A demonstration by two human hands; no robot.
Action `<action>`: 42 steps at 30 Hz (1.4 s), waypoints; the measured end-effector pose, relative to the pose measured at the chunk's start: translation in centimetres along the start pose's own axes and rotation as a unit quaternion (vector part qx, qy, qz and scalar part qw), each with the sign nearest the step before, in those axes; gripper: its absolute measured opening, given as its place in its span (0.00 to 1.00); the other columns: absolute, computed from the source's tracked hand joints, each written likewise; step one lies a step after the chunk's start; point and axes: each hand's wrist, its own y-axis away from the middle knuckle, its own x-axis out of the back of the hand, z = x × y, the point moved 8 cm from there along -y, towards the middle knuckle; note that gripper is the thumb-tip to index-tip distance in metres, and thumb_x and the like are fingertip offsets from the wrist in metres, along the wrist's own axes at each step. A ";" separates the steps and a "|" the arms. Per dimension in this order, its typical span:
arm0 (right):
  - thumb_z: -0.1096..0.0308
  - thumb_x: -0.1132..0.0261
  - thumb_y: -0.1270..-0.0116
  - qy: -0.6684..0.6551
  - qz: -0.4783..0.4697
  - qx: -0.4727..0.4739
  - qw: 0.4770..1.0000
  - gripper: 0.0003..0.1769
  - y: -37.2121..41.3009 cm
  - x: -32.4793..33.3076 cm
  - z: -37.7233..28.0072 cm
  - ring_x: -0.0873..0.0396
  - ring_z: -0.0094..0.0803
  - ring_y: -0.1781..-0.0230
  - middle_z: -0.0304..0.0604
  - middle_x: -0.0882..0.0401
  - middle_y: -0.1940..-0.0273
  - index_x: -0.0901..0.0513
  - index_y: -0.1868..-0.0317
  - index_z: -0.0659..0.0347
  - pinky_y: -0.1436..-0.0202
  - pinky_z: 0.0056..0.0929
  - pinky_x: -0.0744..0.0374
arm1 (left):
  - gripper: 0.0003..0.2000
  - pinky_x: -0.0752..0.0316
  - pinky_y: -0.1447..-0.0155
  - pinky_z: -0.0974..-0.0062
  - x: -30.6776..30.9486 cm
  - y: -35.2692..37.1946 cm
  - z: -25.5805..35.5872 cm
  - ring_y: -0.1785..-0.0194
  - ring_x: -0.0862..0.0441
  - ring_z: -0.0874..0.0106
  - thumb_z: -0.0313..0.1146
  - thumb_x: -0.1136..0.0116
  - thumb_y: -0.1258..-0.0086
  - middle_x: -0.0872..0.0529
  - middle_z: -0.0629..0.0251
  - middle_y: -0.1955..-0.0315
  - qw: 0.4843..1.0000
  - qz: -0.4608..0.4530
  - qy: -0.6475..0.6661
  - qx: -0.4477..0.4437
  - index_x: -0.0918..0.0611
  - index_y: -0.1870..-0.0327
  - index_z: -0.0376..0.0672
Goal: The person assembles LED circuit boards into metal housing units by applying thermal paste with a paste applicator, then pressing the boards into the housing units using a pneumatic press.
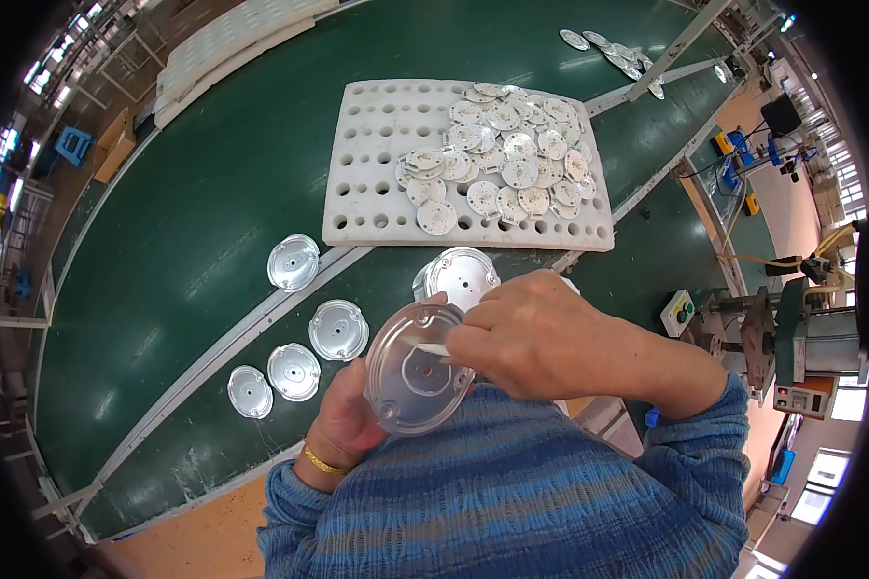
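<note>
My left hand [350, 410] grips a round silver metal dish [396, 391] by its rim, tilted up in front of my chest. My right hand [531, 333] is closed, its fingertips over the dish's inner face. From those fingertips a thin white piece [432, 349] sticks out against the dish; its kind does not show. Just beyond my hands stands a stack of similar metal dishes [462, 275], partly hidden by the right hand. To the left, several loose dishes [339, 330] lie on the green table.
A white foam board with holes [357, 174] lies ahead, bearing a heap of round white circuit boards [519, 172]. More discs [623, 58] lie at the far right. A metal rail [232, 343] crosses the green table [183, 241]. A green-button box [679, 313] and machine stand right.
</note>
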 end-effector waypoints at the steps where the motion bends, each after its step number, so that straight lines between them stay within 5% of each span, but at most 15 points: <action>1: 0.66 0.31 0.47 -0.009 0.007 -0.007 1.000 0.11 0.3 0.2 0.2 0.23 0.40 0.79 0.43 0.26 0.80 0.26 0.73 0.61 0.78 0.37 0.27 | 0.44 0.37 0.30 0.47 -0.2 -0.1 0.2 0.28 0.40 0.51 0.66 0.49 0.40 0.44 0.51 0.28 1.000 -0.002 -0.005 -0.009 0.39 0.29 0.42; 5: 0.61 0.33 0.41 -0.057 0.038 -0.087 0.994 0.12 1.6 0.9 1.7 0.20 0.44 0.76 0.47 0.23 0.79 0.23 0.71 0.61 0.75 0.40 0.26 | 0.43 0.36 0.37 0.33 0.0 -0.7 0.3 0.29 0.40 0.47 0.66 0.48 0.42 0.41 0.50 0.30 0.999 0.017 0.042 -0.028 0.38 0.29 0.46; 7: 0.59 0.28 0.46 -0.110 0.086 -0.095 0.986 0.16 2.6 1.2 2.5 0.20 0.42 0.77 0.46 0.21 0.76 0.20 0.65 0.63 0.75 0.35 0.26 | 0.43 0.36 0.38 0.30 0.3 -1.0 0.1 0.29 0.40 0.45 0.66 0.47 0.42 0.40 0.50 0.31 0.997 0.024 0.061 -0.032 0.38 0.29 0.47; 10: 0.60 0.28 0.44 -0.190 0.140 -0.120 0.964 0.16 3.8 1.9 3.1 0.21 0.41 0.77 0.46 0.21 0.75 0.18 0.63 0.63 0.74 0.33 0.27 | 0.41 0.37 0.34 0.38 0.9 -1.7 -1.1 0.32 0.36 0.45 0.62 0.57 0.35 0.37 0.48 0.32 0.983 0.038 0.179 0.014 0.41 0.29 0.39; 13: 0.61 0.28 0.43 -0.209 0.179 -0.151 0.950 0.14 5.1 2.5 3.7 0.21 0.39 0.77 0.45 0.20 0.75 0.18 0.63 0.63 0.73 0.31 0.27 | 0.40 0.37 0.38 0.33 3.2 -1.6 -2.1 0.31 0.42 0.38 0.66 0.51 0.38 0.38 0.51 0.31 0.967 0.058 0.244 0.036 0.37 0.29 0.50; 16: 0.59 0.27 0.45 -0.193 0.201 -0.193 0.941 0.17 7.1 2.7 4.6 0.21 0.32 0.77 0.43 0.19 0.74 0.18 0.63 0.64 0.72 0.28 0.26 | 0.39 0.42 0.33 0.37 7.9 0.5 -1.2 0.32 0.42 0.35 0.69 0.66 0.33 0.37 0.50 0.32 0.949 0.065 0.305 -0.047 0.37 0.29 0.48; 23: 0.53 0.27 0.44 -0.210 0.236 -0.235 0.919 0.22 9.4 1.9 6.2 0.23 0.25 0.76 0.39 0.21 0.75 0.18 0.62 0.65 0.71 0.23 0.27 | 0.33 0.37 0.34 0.44 26.4 9.4 1.0 0.34 0.34 0.50 0.63 0.68 0.28 0.29 0.53 0.37 0.881 0.350 0.241 -0.207 0.32 0.34 0.45; 30: 0.51 0.29 0.42 -0.192 0.223 -0.220 0.930 0.22 8.5 1.6 5.5 0.22 0.27 0.75 0.41 0.20 0.74 0.18 0.62 0.64 0.71 0.23 0.27 | 0.32 0.40 0.31 0.53 32.2 9.7 3.3 0.34 0.34 0.55 0.59 0.59 0.29 0.30 0.54 0.36 0.852 0.419 0.220 -0.222 0.35 0.33 0.44; 31: 0.51 0.30 0.42 -0.189 0.225 -0.217 0.931 0.22 8.4 1.7 5.3 0.21 0.28 0.75 0.42 0.20 0.74 0.18 0.62 0.64 0.70 0.24 0.26 | 0.32 0.42 0.30 0.55 33.2 11.0 2.6 0.33 0.35 0.58 0.52 0.52 0.30 0.32 0.55 0.35 0.787 0.531 0.233 -0.211 0.38 0.31 0.41; 34: 0.51 0.31 0.40 -0.164 0.237 -0.228 0.930 0.21 9.2 2.5 5.0 0.19 0.31 0.73 0.44 0.19 0.73 0.18 0.62 0.64 0.70 0.25 0.25 | 0.34 0.40 0.31 0.59 32.2 13.2 3.0 0.33 0.36 0.61 0.43 0.44 0.32 0.33 0.55 0.34 0.681 0.708 -0.113 -0.146 0.41 0.30 0.38; 35: 0.51 0.31 0.40 -0.157 0.239 -0.228 0.931 0.21 9.6 2.6 5.1 0.18 0.32 0.73 0.44 0.18 0.72 0.18 0.62 0.64 0.70 0.25 0.24 | 0.33 0.39 0.33 0.64 28.8 11.8 3.9 0.34 0.34 0.63 0.36 0.41 0.35 0.32 0.53 0.36 0.636 0.706 -0.201 -0.238 0.39 0.31 0.33; 37: 0.51 0.33 0.38 -0.162 0.247 -0.225 0.928 0.21 9.9 2.8 5.2 0.18 0.34 0.73 0.45 0.18 0.72 0.18 0.61 0.64 0.70 0.26 0.23 | 0.32 0.38 0.33 0.67 22.2 6.0 4.6 0.36 0.32 0.63 0.32 0.38 0.37 0.30 0.51 0.37 0.690 0.561 -0.383 -0.251 0.36 0.33 0.31; 39: 0.52 0.34 0.37 -0.158 0.248 -0.230 0.928 0.20 10.2 2.9 5.2 0.17 0.34 0.73 0.45 0.18 0.72 0.18 0.61 0.64 0.69 0.26 0.23 | 0.42 0.38 0.32 0.62 15.0 -1.0 2.9 0.31 0.36 0.59 0.41 0.32 0.42 0.35 0.47 0.34 0.733 0.395 -0.526 -0.176 0.41 0.30 0.33; 41: 0.52 0.33 0.38 -0.164 0.251 -0.231 0.926 0.21 10.4 2.9 5.1 0.18 0.33 0.73 0.44 0.18 0.71 0.18 0.61 0.64 0.69 0.26 0.24 | 0.46 0.39 0.32 0.59 6.8 -6.6 0.8 0.30 0.39 0.54 0.44 0.28 0.49 0.36 0.46 0.34 0.632 0.162 -0.724 -0.222 0.40 0.30 0.35; 42: 0.51 0.32 0.39 -0.172 0.253 -0.233 0.923 0.21 10.5 2.9 5.1 0.19 0.31 0.73 0.43 0.18 0.70 0.18 0.61 0.64 0.70 0.25 0.24 | 0.49 0.41 0.32 0.58 4.6 -8.6 -0.4 0.30 0.40 0.52 0.46 0.27 0.52 0.36 0.45 0.34 0.616 0.118 -0.756 -0.184 0.40 0.30 0.35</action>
